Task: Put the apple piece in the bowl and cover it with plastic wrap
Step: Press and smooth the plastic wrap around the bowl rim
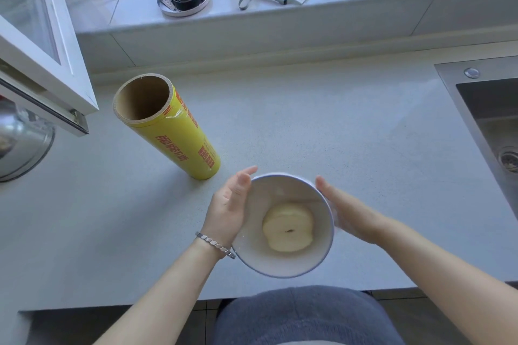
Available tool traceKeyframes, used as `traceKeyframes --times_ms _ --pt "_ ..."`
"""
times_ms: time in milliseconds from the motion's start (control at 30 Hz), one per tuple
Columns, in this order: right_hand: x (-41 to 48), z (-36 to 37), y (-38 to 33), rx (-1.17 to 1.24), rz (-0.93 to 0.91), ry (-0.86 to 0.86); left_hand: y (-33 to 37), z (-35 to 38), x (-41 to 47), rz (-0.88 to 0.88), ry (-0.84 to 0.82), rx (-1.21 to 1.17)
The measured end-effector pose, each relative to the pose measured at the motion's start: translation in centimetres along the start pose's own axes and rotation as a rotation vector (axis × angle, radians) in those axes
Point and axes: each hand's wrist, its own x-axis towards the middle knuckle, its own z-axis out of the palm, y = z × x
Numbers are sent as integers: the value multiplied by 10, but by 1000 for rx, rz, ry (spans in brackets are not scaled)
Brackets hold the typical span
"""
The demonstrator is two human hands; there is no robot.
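Apple piece [288, 227] lies at the bottom of the bowl [265, 193]. Your 2 hands flank the bowl: left hand [228, 204] flat against its left wall, right hand [347, 213] against its right wall, fingers straight, pinching nothing. Plastic wrap roll [179, 131] stands on end, up-left of the bowl, apart.

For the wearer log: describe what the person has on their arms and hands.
No sleeves are in view on either arm. The left hand has a silver bracelet of small flat metal links at the wrist. The right hand shows no ring, watch or glove.
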Motion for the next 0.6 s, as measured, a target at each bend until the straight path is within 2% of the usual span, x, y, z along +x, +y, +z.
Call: traceKeyframes --times_ms 67,167,267,333,400,600 --pt "-4 -3 8 183 -33 -12 2 1 -2 -18 51 -93" --pt "-1 -5 13 121 -113 125 -3 3 -4 -87 19 -188" --pt "1 -5 10 74 -109 200 1 0 1 -158 -46 -109" --pt "-1 -5 11 40 -108 199 8 -3 8 -245 -114 -13" --pt "-2 -1 9 29 -106 167 10 -3 13 -245 -180 75" --pt "2 1 -5 33 -73 187 4 6 8 -200 -76 62"
